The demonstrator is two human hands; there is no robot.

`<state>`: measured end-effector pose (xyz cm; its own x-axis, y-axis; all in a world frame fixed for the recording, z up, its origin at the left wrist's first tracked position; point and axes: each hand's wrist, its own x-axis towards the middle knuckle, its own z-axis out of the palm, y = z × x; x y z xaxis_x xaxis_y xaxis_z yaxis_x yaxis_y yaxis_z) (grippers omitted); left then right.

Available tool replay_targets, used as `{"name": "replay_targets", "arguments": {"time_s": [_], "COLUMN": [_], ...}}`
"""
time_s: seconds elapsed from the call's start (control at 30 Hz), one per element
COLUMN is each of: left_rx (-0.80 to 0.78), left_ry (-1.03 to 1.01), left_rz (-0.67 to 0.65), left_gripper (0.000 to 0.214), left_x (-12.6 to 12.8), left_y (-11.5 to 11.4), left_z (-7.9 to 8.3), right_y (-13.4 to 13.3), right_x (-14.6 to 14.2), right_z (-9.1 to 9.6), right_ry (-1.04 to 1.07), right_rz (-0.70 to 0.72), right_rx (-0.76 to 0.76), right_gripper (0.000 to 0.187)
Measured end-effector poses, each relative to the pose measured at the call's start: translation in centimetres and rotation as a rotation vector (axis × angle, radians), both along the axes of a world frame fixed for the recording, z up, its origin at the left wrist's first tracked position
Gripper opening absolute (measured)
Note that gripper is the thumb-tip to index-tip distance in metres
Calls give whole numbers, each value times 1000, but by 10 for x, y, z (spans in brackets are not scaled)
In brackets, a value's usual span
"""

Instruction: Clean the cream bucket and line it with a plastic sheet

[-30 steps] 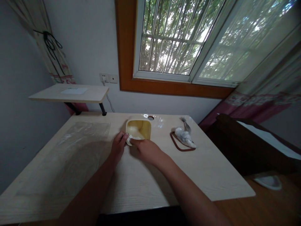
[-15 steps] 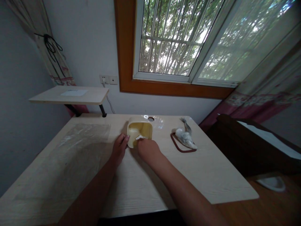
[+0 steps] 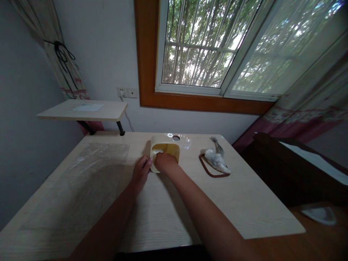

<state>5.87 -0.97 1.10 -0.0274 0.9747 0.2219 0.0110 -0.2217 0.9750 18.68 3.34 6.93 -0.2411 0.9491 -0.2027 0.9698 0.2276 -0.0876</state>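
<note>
A cream plastic container (image 3: 151,146) with a yellowish inside is tipped so that its opening faces me on the table. My left hand (image 3: 143,167) is closed on its left rim, thumb at the front edge. My right hand (image 3: 165,162) reaches into the opening, fingers bunched against the inner left side. A small bit of a white wipe (image 3: 159,151) shows above the fingers; the rest is hidden by the hand, as are the fingertips.
At right lies a clear plastic bundle (image 3: 217,158) with whitish contents beside a brown strap (image 3: 209,172). A flat transparent sheet (image 3: 100,159) covers part of the table's left. A raised shelf (image 3: 108,112) stands at back left, and a cable hole (image 3: 176,138) is behind the container.
My right hand has moved deeper into the container, up and towards its left side, and the white wipe is now mostly hidden. My left hand keeps its hold. The view has shifted slightly.
</note>
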Motion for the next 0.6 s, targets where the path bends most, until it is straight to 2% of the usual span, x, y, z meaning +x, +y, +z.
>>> {"name": "replay_targets", "arguments": {"time_s": [0.23,0.6], "left_rx": [9,8], "left_ry": [13,-1], "left_rz": [0,-15], "left_gripper": [42,43], "left_x": [1,2], "left_y": [-3,-2], "left_z": [5,1], "right_y": [5,2], "right_x": [-7,-13], "right_z": [-3,5], "right_ry": [-32,-82], "right_rz": [-67,-141], "right_rx": [-17,-17], "right_gripper": [40,42]}}
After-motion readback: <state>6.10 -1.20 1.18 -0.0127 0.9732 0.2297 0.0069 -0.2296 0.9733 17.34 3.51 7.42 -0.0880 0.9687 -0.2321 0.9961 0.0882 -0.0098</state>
